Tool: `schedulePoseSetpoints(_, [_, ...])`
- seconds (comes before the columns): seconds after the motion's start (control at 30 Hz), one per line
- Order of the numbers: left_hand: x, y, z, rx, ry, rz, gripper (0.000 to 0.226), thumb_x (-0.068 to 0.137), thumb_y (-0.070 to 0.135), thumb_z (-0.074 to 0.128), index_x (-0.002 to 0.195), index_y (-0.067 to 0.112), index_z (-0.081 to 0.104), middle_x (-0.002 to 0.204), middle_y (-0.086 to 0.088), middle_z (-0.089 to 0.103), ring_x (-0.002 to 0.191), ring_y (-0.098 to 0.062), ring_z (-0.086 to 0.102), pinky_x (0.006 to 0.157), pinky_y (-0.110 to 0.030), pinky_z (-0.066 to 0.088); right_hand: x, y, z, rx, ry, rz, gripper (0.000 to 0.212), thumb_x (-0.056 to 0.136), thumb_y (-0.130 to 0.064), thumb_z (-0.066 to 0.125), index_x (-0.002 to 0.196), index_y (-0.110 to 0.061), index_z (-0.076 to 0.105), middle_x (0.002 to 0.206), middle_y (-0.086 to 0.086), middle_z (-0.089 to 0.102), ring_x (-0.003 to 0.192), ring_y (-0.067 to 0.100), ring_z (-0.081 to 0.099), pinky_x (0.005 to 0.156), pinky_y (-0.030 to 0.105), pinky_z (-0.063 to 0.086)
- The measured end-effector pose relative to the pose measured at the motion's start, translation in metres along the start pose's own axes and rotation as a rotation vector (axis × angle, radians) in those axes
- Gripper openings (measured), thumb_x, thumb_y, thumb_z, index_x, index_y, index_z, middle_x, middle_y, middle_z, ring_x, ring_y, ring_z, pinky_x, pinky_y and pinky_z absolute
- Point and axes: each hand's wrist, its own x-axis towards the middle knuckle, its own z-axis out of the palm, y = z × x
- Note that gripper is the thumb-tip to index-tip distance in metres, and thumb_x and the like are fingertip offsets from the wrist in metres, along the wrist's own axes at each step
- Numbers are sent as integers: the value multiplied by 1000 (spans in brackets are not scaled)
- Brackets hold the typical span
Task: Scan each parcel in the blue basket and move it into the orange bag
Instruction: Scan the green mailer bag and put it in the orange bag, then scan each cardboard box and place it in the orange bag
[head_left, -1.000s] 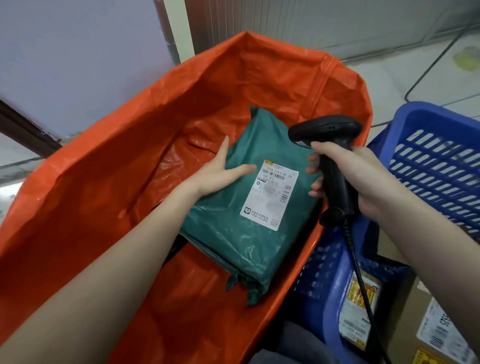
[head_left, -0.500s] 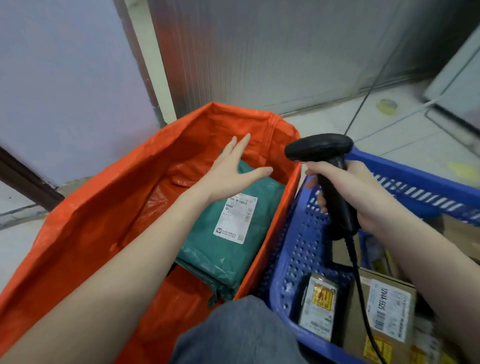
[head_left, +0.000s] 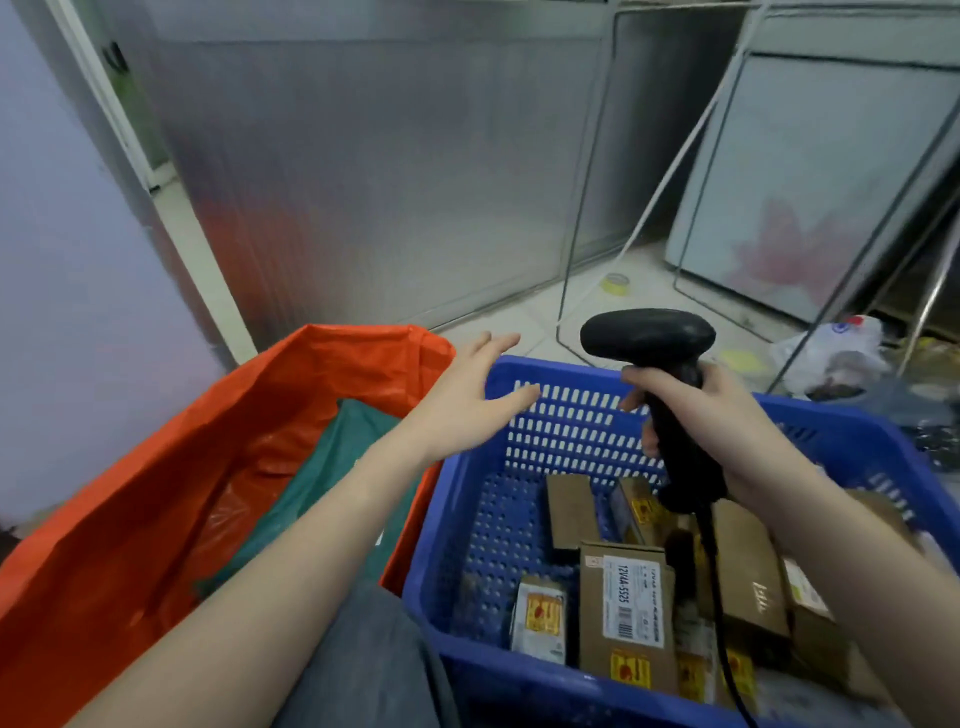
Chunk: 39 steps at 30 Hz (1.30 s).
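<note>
**Left hand free over the basket rim, scanner up in the right**

Pale floor tiles (head_left: 524, 312) and a ribbed metal wall panel (head_left: 363, 182) fill the background, and down at the far left sits the crinkled orange woven-plastic bag (head_left: 130, 519), its mouth wide open. Inside it lies a dark green plastic mailer parcel (head_left: 332, 467), flat against the bag's right wall and partly hidden by the forearm crossing above it. Moving right, the left hand (head_left: 467, 395) hovers palm-down where the bag's edge meets the far left corner of the basket, fingers straight and spread, holding nothing at all. Under it, the perforated blue plastic basket (head_left: 550, 415) stands pressed right up beside the bag. Down on its floor, small brown cardboard parcels (head_left: 623, 613) lie jumbled, one with a white barcode label facing up, several showing yellow-and-red stickers. Further right, the right hand (head_left: 711, 415) wraps fingers and thumb firmly round the handle of a black plastic handheld barcode scanner (head_left: 649, 343), head raised above the basket's far rim, its black cable (head_left: 719, 597) trailing down across the boxes. Beyond the basket, at far right, a crumpled white plastic bag (head_left: 826, 353) rests on the floor beside thin metal frames.
</note>
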Motion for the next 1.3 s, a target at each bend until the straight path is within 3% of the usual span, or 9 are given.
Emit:
schedulePoseSetpoints(0.2, [7,46,58,-22,-80,40,63,92,36,59,148,24,32,157,3,25,143,-9,22,101,-11,17,-20,27,-69,61,127,0,22,88,-28,65,82,-7,62,69,14,64,49,19,56,55,32,49])
schedulePoseSetpoints(0.3, [12,66,89,-43,-129,46,64,93,36,59,148,25,30,155,5,27,141,-9,26,108,-21,23,-29,44,-100,103,171,22,21,89,-24,63,84,-4,62,53,0,61,46,16,55,48,23,47])
schedulePoseSetpoints(0.43, [20,87,132,-57,-192,50,70,91,38,61,150,26,24,156,5,25,141,-10,26,103,-22,23,-35,69,-136,151,232,26,15,88,-21,64,86,-6,62,71,4,64,50,16,56,54,29,47])
schedulePoseSetpoints(0.5, [26,93,153,-50,-221,49,73,91,39,61,150,26,23,156,4,25,141,-11,25,102,-22,22,-36,85,-153,134,280,62,14,86,-22,66,84,-7,63,68,3,65,49,16,56,51,26,46])
schedulePoseSetpoints(0.63, [36,96,192,-66,-287,21,74,90,38,62,151,24,22,157,2,24,140,-13,28,104,-23,25,-31,119,-183,147,317,118,13,85,-24,67,88,-11,63,78,7,68,55,20,59,63,36,50])
schedulePoseSetpoints(0.77, [47,98,233,-53,-346,31,76,89,38,64,151,23,21,155,1,27,135,-11,32,100,-22,28,-23,142,-213,115,313,188,12,87,-24,66,88,-13,62,78,7,66,52,17,58,59,30,49])
schedulePoseSetpoints(0.97, [72,100,301,2,-437,50,89,83,42,70,152,22,18,158,-1,23,143,-17,26,113,-36,27,-7,180,-242,126,339,232,19,88,-27,63,86,-9,60,49,-3,59,43,13,53,41,22,44])
schedulePoseSetpoints(1.2, [98,88,371,179,-436,67,107,75,48,76,153,27,6,160,-1,13,144,-21,21,114,-45,31,10,234,-246,159,382,316,29,87,-32,62,77,-5,62,51,4,56,48,19,52,50,27,43])
schedulePoseSetpoints(1.3, [106,85,395,317,-392,122,110,73,51,76,153,29,3,162,-1,3,148,-23,12,117,-48,24,14,250,-245,192,388,346,30,89,-31,61,85,-1,63,49,3,56,45,15,53,45,22,45])
